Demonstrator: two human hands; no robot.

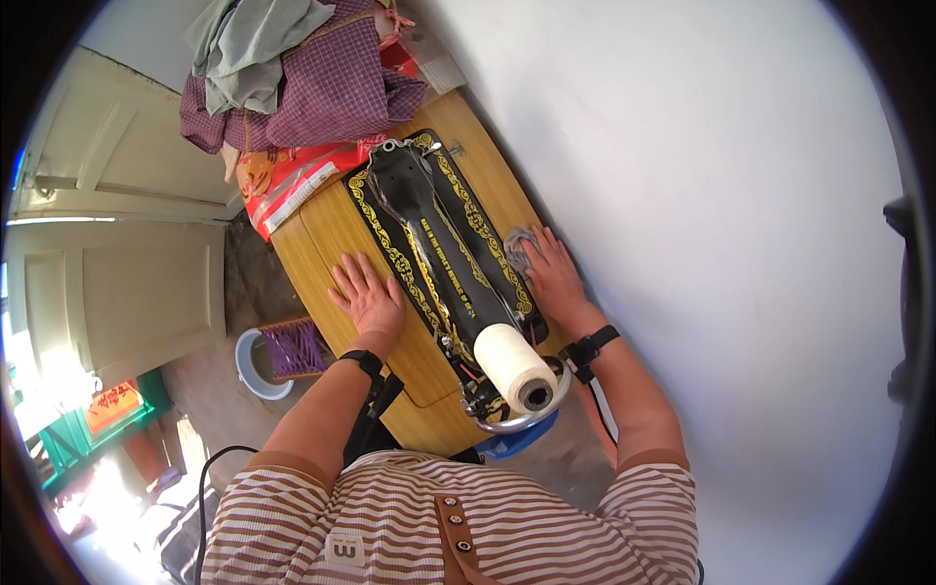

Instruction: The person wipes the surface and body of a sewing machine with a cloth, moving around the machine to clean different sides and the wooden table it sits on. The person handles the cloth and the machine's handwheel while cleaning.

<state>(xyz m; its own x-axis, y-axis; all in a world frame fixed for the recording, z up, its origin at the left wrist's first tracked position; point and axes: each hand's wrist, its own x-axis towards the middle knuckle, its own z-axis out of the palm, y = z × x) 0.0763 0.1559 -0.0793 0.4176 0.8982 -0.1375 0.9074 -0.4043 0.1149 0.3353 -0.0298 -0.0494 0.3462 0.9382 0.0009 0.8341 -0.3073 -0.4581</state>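
A black sewing machine [428,241] with gold scroll decoration is set into a wooden sewing table [329,234]. My left hand [371,301] lies flat on the wood to the left of the machine, fingers spread and holding nothing. On the other side, my right hand [553,274] has its fingers on a crumpled grey cloth [521,248], between the machine bed and the wall. A large cone of cream thread [512,365] lies at the machine's near end, beside a shiny handwheel [530,420].
A white wall [695,219] runs close along the table's right edge. Purple checked fabric [336,88], a grey garment [248,51] and a red plastic bag [314,175] cover the far end. On the floor at left stand a light-blue basin [252,365] and a purple-strapped stool [292,349].
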